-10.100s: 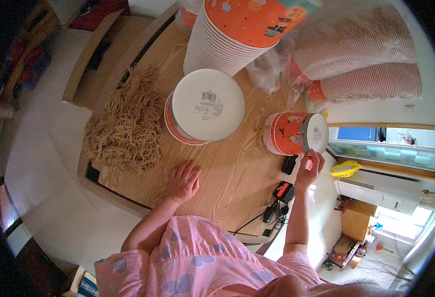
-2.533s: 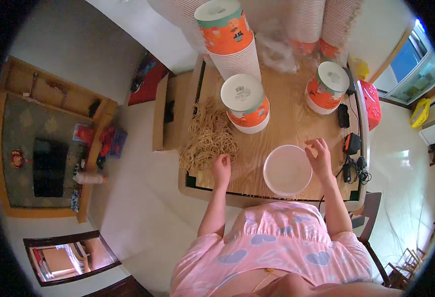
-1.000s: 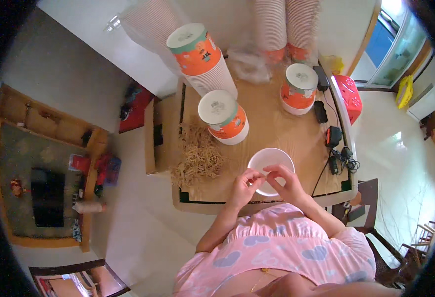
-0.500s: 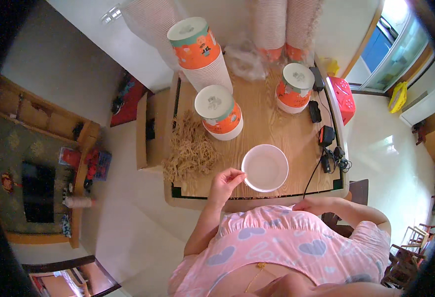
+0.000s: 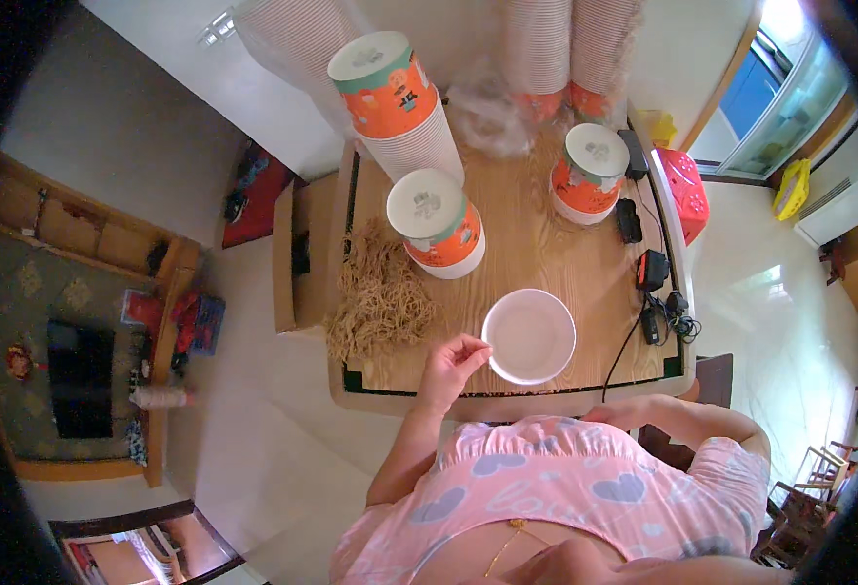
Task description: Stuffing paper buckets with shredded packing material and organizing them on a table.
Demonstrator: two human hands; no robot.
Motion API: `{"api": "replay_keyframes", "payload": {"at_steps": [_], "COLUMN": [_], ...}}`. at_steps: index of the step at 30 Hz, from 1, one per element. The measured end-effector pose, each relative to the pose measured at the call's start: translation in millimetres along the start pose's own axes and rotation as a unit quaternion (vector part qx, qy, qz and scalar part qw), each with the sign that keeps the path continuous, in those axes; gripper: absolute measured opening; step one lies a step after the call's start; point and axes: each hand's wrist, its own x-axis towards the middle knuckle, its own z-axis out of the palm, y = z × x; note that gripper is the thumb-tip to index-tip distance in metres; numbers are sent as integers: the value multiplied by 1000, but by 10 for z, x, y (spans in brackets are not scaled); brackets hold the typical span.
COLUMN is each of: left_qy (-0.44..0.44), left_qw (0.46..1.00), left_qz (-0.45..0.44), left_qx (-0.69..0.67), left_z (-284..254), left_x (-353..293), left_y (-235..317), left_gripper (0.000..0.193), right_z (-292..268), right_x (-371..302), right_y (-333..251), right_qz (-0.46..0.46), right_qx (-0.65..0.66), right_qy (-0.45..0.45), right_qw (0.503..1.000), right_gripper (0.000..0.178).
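A white paper bowl [image 5: 529, 336] stands upright, open side up, near the table's front edge. My left hand [image 5: 455, 369] pinches the left side of its rim between thumb and fingers. My right hand [image 5: 616, 413] rests low at the front of the table, against my pink clothing; its fingertips are hidden. Beyond the bowl an orange and green paper bowl [image 5: 437, 222] sits upside down. Left of it lies a tangled pile of tan strands [image 5: 380, 295].
A tall stack of upside-down paper bowls [image 5: 398, 107] stands at the back left, and a shorter orange one [image 5: 590, 175] at the right. Black adapters with cables [image 5: 652, 271] line the right edge. Plastic-wrapped stacks [image 5: 538, 58] stand behind; a cardboard box [image 5: 302, 258] is beside the table.
The whole view has shifted slightly. My left hand stays at the bowl's rim, and my right hand keeps its place by the table's front.
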Motion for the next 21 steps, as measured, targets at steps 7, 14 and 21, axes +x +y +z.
{"api": "replay_keyframes", "payload": {"at_steps": [7, 14, 21], "left_qy": [0, -14, -22], "left_qw": [1000, 1000, 999], "left_qz": [-17, -8, -20], "left_qx": [2, 9, -36], "left_z": [68, 59, 83], "left_x": [68, 135, 117], "left_y": [-23, -134, -113], "left_gripper": [7, 7, 9], "right_z": [-33, -425, -385], "right_x": [63, -34, 255], "right_y": [-42, 12, 311], "right_qz": [30, -15, -135], "right_qx": [56, -41, -138], "right_qy": [9, 83, -4], "right_qw": [998, 996, 981], "right_gripper": [40, 27, 19]}}
